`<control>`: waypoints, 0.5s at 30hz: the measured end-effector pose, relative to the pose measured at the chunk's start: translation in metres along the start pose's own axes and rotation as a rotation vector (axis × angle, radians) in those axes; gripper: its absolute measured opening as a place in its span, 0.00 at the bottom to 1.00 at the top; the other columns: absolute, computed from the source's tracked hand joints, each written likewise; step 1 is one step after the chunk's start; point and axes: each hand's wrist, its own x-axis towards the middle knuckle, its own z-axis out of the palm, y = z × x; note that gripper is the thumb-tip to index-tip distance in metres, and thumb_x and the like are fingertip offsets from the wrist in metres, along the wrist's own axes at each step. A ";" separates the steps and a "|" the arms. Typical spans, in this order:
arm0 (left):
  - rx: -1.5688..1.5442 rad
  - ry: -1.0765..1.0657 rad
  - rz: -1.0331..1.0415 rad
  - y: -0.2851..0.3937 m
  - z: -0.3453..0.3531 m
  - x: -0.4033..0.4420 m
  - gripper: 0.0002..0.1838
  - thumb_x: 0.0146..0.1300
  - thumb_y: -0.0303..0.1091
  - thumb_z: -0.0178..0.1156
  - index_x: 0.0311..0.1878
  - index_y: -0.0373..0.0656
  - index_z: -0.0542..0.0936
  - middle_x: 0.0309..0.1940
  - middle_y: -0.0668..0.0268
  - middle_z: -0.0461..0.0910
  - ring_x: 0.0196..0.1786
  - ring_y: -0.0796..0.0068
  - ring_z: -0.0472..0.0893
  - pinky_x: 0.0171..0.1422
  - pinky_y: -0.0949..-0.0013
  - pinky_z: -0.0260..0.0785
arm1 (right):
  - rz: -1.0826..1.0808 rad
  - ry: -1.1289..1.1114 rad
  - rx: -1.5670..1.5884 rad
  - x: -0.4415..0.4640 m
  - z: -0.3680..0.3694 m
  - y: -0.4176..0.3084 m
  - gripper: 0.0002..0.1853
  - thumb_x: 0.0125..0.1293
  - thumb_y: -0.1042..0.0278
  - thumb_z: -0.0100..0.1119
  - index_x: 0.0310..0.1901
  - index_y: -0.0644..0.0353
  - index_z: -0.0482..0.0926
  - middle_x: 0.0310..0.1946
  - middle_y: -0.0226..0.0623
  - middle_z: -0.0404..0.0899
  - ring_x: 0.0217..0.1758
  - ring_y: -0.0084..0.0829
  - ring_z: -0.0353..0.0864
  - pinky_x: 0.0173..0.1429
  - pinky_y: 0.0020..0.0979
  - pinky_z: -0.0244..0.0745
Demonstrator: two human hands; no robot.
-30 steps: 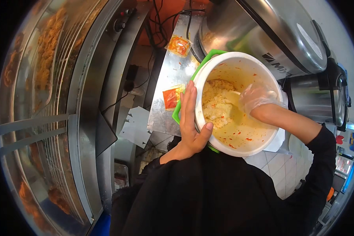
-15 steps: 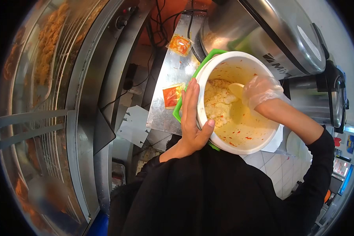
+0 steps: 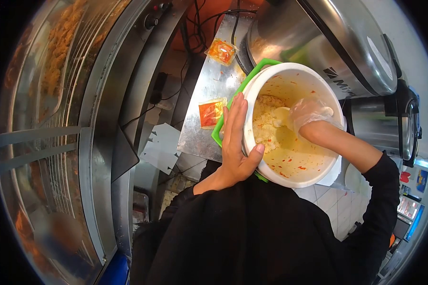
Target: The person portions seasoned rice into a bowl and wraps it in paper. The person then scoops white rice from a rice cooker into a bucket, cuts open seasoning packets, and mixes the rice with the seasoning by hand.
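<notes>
A white round tub (image 3: 314, 178) with a green handle (image 3: 248, 88) tilts its mouth towards me. Rice (image 3: 266, 124) lies against its inner left side, and orange-red bits dot the yellowish wall. My left hand (image 3: 235, 154) presses on the tub's outer left side, fingers stretched out flat and thumb by the rim. Inside the tub, my right hand (image 3: 311, 116) wears a clear plastic glove. It is closed on a pale rice paddle (image 3: 282, 116), whose rounded blade is at the rice; its handle is hidden by the hand.
Two orange-red sachets (image 3: 211, 114) lie on a metal table (image 3: 195, 142). A large steel cooker (image 3: 290, 42) stands behind the tub, another steel appliance (image 3: 378, 121) at right. Black cables (image 3: 195, 28) run at the back. Left is a glass display case (image 3: 57, 114) with fried food.
My right hand and the paddle have moved slightly left and deeper into the tub, at the rice. My left hand stays on the tub's side. The view has shifted a little.
</notes>
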 end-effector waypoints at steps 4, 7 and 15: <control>0.012 -0.005 -0.008 0.001 0.000 0.000 0.36 0.52 0.41 0.49 0.61 0.31 0.54 0.61 0.44 0.52 0.65 0.49 0.51 0.66 0.48 0.30 | 0.024 0.003 -0.006 0.006 0.000 -0.002 0.11 0.50 0.68 0.51 0.33 0.61 0.79 0.31 0.42 0.78 0.35 0.39 0.77 0.33 0.39 0.71; 0.006 -0.002 -0.011 0.002 0.000 -0.001 0.36 0.52 0.41 0.50 0.61 0.31 0.54 0.61 0.44 0.52 0.65 0.49 0.51 0.66 0.48 0.30 | 0.036 -0.007 -0.006 0.008 -0.001 -0.001 0.11 0.50 0.68 0.51 0.33 0.61 0.79 0.31 0.42 0.78 0.36 0.39 0.77 0.33 0.39 0.71; 0.017 0.002 -0.017 0.004 -0.001 0.000 0.36 0.50 0.40 0.50 0.61 0.32 0.54 0.61 0.45 0.53 0.65 0.50 0.52 0.66 0.48 0.31 | 0.146 -0.022 -0.077 -0.001 -0.035 0.011 0.10 0.49 0.69 0.52 0.33 0.60 0.78 0.30 0.42 0.78 0.34 0.37 0.78 0.33 0.36 0.72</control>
